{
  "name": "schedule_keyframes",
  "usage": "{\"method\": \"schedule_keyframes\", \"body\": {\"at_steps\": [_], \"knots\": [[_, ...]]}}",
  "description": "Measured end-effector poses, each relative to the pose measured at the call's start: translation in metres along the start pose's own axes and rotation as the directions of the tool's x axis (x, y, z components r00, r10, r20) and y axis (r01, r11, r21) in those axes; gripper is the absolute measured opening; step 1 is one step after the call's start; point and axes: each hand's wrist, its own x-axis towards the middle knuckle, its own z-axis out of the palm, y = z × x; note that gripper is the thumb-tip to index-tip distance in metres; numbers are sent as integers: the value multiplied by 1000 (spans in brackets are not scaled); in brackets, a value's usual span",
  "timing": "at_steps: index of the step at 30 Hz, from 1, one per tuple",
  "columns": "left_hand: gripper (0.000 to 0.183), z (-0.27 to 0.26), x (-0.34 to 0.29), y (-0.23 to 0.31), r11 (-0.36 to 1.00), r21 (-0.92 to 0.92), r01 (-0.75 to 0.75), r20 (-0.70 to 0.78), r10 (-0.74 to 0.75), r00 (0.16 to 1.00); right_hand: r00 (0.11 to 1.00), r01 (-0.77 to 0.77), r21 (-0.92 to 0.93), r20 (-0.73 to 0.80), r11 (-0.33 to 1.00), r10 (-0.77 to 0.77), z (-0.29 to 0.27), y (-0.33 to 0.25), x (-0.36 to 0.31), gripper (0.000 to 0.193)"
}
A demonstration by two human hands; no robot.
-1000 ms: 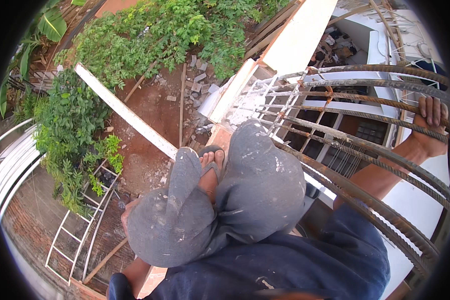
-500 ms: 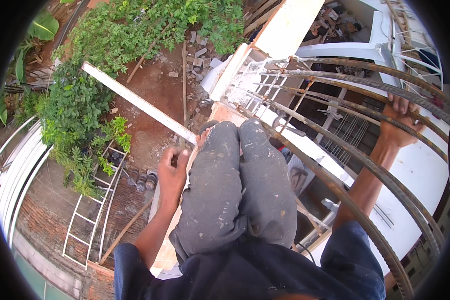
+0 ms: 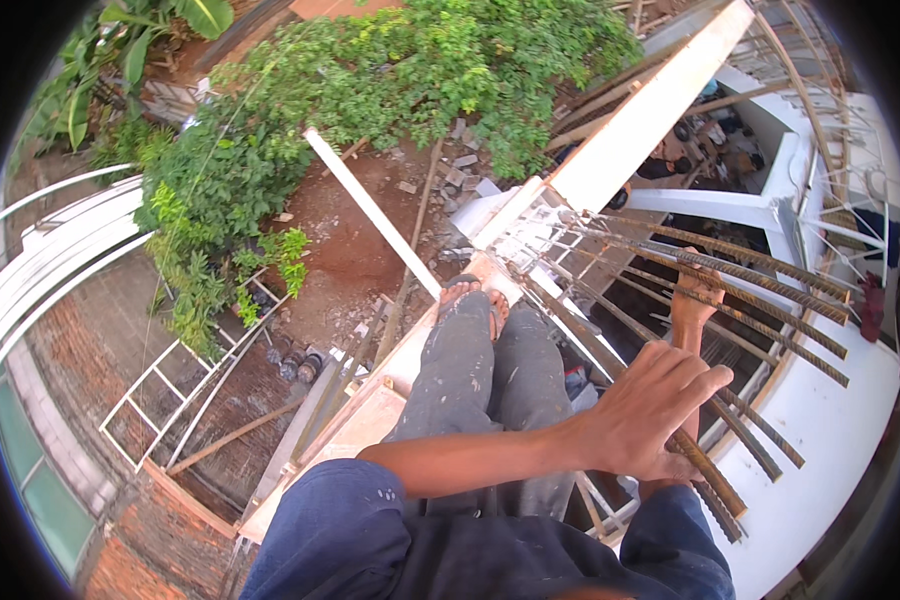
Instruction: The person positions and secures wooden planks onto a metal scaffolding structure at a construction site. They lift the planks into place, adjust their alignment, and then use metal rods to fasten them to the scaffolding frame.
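Observation:
Several long ribbed steel rebars (image 3: 770, 290) jut toward me on the right, tied with rusty stirrups at their far end. Across my lap reaches my left arm; my left hand (image 3: 642, 412) is closed over a nearer, lower rebar (image 3: 712, 472) close to its cut end. Farther out, my right hand (image 3: 697, 295) grips one of the upper rebars, fingers curled round it. The left palm and part of the right forearm are hidden behind the left hand and bars.
My bare feet (image 3: 475, 295) rest on a narrow plank formwork (image 3: 370, 430) high above the ground. A white beam (image 3: 370, 205) and a long pale board (image 3: 655, 110) extend ahead. Left below are shrubs (image 3: 400, 90), a white ladder-like frame (image 3: 160, 400) and brick wall.
My left hand has crossed from beside my left knee to the rebars. The bars and right hand have shifted within the view as my head moved; bar ends now show.

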Motion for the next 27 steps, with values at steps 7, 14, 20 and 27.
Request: {"method": "schedule_keyframes", "body": {"at_steps": [7,14,20,27], "knots": [[50,-2,0,16,954,290,68,52,-87,995,962,-250,-10,-115,968,247,-14,-38,-35,65],[51,-2,10,41,865,415,282,135,-365,921,925,-184,289,-273,939,265,-60,-168,-95,79],[58,-4,13,56,761,534,370,125,-503,855,999,41,75,-26,996,-39,-24,-267,-107,70],[68,-5,17,59,632,654,416,113,-625,772,978,178,-611,195,771,-72,84,-278,-93,56]]}}
